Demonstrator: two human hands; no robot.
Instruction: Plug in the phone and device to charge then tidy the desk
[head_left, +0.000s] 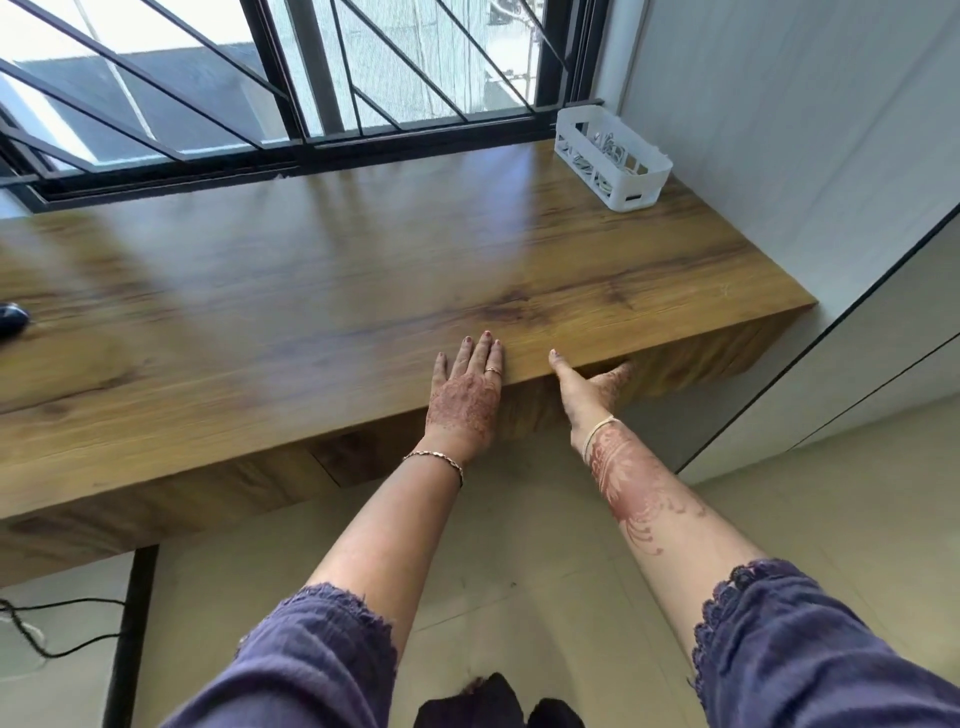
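holding white cables (612, 149), basket (638, 183) sits back-right; left hand (464, 401) flat-fingered on desk (311, 270), right hand (584, 387) grip unclear.

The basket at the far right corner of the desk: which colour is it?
The basket is white, with slotted sides. The head view shows it clearly.

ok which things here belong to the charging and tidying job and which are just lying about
Job: desk; white basket of cables at its far right corner; left hand flat on top; right hand at front edge.
Lying about: dark mouse; black cord on floor.
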